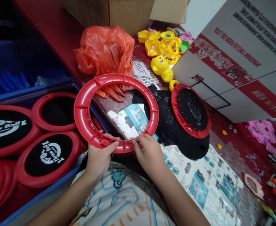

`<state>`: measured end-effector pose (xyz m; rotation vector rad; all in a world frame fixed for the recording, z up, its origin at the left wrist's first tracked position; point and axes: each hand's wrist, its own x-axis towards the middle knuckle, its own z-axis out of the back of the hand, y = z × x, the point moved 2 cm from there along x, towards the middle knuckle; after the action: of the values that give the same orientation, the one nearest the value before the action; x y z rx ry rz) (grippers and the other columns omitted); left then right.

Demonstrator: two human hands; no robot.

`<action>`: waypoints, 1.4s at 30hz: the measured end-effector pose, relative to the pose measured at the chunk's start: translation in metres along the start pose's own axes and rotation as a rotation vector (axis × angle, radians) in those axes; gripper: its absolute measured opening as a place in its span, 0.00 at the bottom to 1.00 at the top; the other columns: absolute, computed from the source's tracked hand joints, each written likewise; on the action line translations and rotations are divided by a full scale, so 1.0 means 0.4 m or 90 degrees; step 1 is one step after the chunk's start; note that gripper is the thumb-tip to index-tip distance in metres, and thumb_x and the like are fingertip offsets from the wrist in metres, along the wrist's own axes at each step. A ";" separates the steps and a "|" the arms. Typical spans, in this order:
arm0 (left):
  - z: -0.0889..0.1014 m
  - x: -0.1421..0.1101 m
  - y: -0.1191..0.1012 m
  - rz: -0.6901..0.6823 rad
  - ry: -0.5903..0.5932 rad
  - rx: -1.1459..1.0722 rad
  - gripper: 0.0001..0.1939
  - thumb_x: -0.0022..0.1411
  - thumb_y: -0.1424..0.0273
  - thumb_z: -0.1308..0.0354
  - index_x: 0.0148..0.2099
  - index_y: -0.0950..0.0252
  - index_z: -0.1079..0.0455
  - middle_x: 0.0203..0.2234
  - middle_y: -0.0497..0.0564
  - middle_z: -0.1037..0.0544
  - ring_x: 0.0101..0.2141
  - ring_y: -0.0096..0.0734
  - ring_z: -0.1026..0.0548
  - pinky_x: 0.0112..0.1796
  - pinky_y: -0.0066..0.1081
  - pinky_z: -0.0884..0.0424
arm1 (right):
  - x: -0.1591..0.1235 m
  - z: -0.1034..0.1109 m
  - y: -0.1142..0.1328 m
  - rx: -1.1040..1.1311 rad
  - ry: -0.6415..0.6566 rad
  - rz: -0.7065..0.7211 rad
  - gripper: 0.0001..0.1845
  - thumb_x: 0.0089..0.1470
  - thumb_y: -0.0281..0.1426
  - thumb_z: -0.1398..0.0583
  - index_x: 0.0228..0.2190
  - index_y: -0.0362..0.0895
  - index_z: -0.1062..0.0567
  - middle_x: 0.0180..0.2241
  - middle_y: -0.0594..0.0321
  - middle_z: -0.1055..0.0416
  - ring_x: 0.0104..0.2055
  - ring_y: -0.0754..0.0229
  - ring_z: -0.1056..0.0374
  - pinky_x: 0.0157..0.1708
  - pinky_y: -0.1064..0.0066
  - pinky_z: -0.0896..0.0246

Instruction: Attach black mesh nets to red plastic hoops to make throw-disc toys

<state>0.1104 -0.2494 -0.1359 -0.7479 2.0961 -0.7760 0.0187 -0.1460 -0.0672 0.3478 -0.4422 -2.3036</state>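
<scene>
A red plastic ring (81,110) with a hollow, pegged inner side faces me, tilted up above my lap. My left hand (99,158) grips its lower edge, thumb over the rim. Close by, my right hand (149,153) pinches the same edge with thumb and fingers. Whether a small part sits between the fingertips I cannot tell. To the right, a second red ring with a black mesh disc (191,108) fitted in it lies on black cloth pieces (167,121).
At left, a blue crate (46,201) holds several red-rimmed discs (49,158). An orange plastic bag (106,47), yellow toy parts (162,66) and a cardboard box (128,14) stand behind. A white printed carton (229,59) is at right. Printed sheets (199,175) cover part of the red table.
</scene>
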 end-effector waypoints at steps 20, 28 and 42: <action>0.006 -0.045 0.087 0.081 0.138 -0.009 0.25 0.43 0.69 0.29 0.45 0.67 0.31 0.41 0.55 0.23 0.44 0.39 0.25 0.49 0.38 0.31 | -0.007 -0.051 -0.022 -0.026 -0.084 -0.075 0.08 0.55 0.28 0.43 0.29 0.41 0.23 0.30 0.58 0.25 0.33 0.60 0.31 0.34 0.72 0.43; -0.006 -0.011 0.120 -0.014 0.036 0.032 0.15 0.50 0.67 0.34 0.41 0.66 0.29 0.38 0.51 0.23 0.39 0.33 0.25 0.47 0.35 0.31 | -0.012 -0.071 -0.011 0.001 -0.080 -0.043 0.10 0.56 0.29 0.43 0.27 0.41 0.24 0.28 0.59 0.26 0.32 0.61 0.32 0.32 0.72 0.44; 0.043 0.031 0.097 -0.057 -0.033 0.106 0.11 0.47 0.69 0.34 0.35 0.66 0.28 0.30 0.48 0.23 0.31 0.31 0.25 0.38 0.34 0.27 | -0.013 -0.018 -0.014 0.038 -0.060 -0.013 0.10 0.57 0.30 0.43 0.30 0.42 0.22 0.28 0.59 0.28 0.32 0.62 0.33 0.32 0.73 0.44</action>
<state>0.1079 -0.2377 -0.1785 -0.7667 1.9356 -0.9578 0.0214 -0.1402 -0.0754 0.2738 -0.5576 -2.3370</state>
